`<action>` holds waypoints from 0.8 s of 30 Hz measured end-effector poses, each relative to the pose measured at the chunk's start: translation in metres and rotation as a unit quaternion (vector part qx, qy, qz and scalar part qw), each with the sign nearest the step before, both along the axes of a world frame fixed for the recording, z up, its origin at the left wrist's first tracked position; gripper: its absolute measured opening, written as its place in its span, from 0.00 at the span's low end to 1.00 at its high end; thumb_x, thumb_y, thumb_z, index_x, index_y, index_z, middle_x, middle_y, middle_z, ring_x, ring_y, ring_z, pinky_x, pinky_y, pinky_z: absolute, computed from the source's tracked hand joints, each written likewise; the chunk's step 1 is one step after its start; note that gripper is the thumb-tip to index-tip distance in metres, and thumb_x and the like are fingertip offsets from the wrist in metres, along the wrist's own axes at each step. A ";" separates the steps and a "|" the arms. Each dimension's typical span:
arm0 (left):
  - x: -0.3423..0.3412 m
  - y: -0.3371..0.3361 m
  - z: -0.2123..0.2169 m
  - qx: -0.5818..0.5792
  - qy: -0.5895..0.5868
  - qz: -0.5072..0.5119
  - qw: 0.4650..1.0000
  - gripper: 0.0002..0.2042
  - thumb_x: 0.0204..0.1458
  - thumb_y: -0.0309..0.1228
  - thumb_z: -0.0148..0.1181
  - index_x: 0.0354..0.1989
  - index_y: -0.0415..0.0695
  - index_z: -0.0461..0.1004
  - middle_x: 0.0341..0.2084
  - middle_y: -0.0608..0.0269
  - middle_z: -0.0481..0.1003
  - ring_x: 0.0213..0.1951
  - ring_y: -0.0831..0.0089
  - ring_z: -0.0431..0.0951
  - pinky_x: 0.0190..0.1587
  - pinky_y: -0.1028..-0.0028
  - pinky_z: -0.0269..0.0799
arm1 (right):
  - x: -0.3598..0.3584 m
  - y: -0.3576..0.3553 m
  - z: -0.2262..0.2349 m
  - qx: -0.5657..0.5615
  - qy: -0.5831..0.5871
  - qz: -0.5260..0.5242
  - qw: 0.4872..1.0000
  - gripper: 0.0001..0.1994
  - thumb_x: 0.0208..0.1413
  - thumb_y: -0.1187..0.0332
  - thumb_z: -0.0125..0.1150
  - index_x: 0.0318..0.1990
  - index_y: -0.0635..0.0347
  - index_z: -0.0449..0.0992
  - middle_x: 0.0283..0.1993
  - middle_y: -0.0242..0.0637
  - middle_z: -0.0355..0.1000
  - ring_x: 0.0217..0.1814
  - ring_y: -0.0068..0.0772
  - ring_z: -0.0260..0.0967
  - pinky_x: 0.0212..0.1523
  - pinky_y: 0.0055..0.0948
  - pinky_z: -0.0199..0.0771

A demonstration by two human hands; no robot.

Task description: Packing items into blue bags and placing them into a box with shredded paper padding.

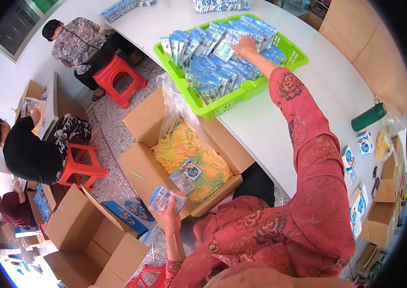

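Note:
My right hand reaches into a bright green plastic basket on the white table, its fingers closed on a small clear packet with a blue-striped top edge. Rows of similar packets fill the basket. Lower down, my left hand grips several blue-and-white packets above the rim of an open cardboard box. That box holds a heap of thin yellow and green sticks in a clear plastic bag. On the sticks lies a clear container beside a small blue-and-white printed packet.
Another open carton stands at the lower left by a blue printed box. A green bottle and small packs lie on the table's right side. Three people work at the left, near red stools. More packets sit at the back.

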State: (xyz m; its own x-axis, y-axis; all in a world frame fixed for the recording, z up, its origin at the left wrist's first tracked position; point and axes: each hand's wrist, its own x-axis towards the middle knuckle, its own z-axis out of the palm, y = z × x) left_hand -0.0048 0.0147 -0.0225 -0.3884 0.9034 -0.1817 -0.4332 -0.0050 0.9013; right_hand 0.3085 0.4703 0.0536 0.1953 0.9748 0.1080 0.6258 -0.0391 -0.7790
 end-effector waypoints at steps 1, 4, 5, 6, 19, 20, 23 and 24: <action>0.000 0.000 0.000 0.000 0.000 0.000 1.000 0.10 0.48 0.25 0.54 0.38 0.35 0.67 0.29 0.52 0.73 0.32 0.65 0.75 0.37 0.69 0.72 | 0.004 0.007 0.001 0.000 0.000 0.000 1.000 0.16 0.39 0.66 0.63 0.35 0.67 0.72 0.31 0.47 0.72 0.26 0.37 0.73 0.23 0.32 0.74; 0.000 -0.001 0.000 -0.003 0.003 0.010 1.000 0.11 0.48 0.26 0.55 0.38 0.35 0.67 0.29 0.52 0.74 0.32 0.65 0.75 0.36 0.70 0.72 | 0.010 0.022 0.014 0.194 -0.271 0.084 0.939 0.15 0.34 0.66 0.64 0.34 0.59 0.74 0.35 0.48 0.71 0.40 0.52 0.67 0.42 0.40 0.68; 0.001 -0.001 0.001 -0.003 0.001 0.014 1.000 0.11 0.48 0.26 0.55 0.38 0.35 0.67 0.29 0.52 0.74 0.32 0.65 0.75 0.36 0.70 0.72 | 0.011 0.024 0.018 0.194 -0.270 0.086 0.939 0.15 0.34 0.66 0.64 0.34 0.59 0.74 0.35 0.48 0.71 0.40 0.52 0.67 0.42 0.40 0.68; 0.001 0.001 0.002 -0.001 -0.002 0.019 1.000 0.11 0.48 0.26 0.55 0.38 0.35 0.67 0.29 0.52 0.74 0.31 0.65 0.75 0.35 0.70 0.72 | 0.011 0.027 0.022 0.174 -0.268 0.106 0.942 0.15 0.35 0.67 0.63 0.33 0.60 0.74 0.35 0.48 0.71 0.40 0.52 0.67 0.42 0.40 0.68; 0.005 0.008 0.010 0.012 0.008 -0.001 1.000 0.09 0.49 0.25 0.53 0.37 0.35 0.66 0.29 0.54 0.73 0.32 0.65 0.75 0.35 0.68 0.73 | 0.016 0.031 0.013 0.177 -0.201 0.101 0.958 0.17 0.42 0.59 0.59 0.37 0.60 0.70 0.37 0.49 0.71 0.42 0.52 0.67 0.43 0.44 0.67; 0.005 0.008 0.010 0.011 0.007 0.001 1.000 0.09 0.49 0.25 0.53 0.37 0.35 0.66 0.29 0.54 0.73 0.32 0.65 0.75 0.35 0.68 0.73 | 0.018 0.029 0.014 0.148 -0.175 0.055 0.972 0.17 0.44 0.59 0.55 0.38 0.62 0.69 0.38 0.51 0.71 0.43 0.54 0.67 0.44 0.46 0.66; 0.003 0.007 0.011 0.011 0.004 -0.003 1.000 0.09 0.49 0.25 0.53 0.37 0.35 0.67 0.29 0.54 0.73 0.32 0.64 0.75 0.35 0.69 0.73 | 0.031 0.009 0.021 0.137 -0.246 -0.004 0.960 0.16 0.45 0.61 0.52 0.38 0.63 0.69 0.39 0.54 0.70 0.43 0.56 0.66 0.43 0.47 0.67; 0.004 0.006 0.012 0.012 0.006 -0.010 1.000 0.09 0.49 0.25 0.53 0.37 0.35 0.66 0.29 0.54 0.73 0.32 0.64 0.75 0.35 0.68 0.73 | 0.035 0.001 0.021 0.128 -0.280 0.005 0.951 0.15 0.45 0.63 0.50 0.35 0.66 0.71 0.38 0.55 0.70 0.43 0.56 0.66 0.43 0.48 0.67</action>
State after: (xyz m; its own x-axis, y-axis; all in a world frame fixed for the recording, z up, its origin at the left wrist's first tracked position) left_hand -0.0006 0.0208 -0.0109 -0.3728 0.9149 -0.1546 -0.4219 -0.0187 0.9065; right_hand 0.3436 0.4717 0.0750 0.0271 0.9041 0.4264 0.9449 0.1161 -0.3062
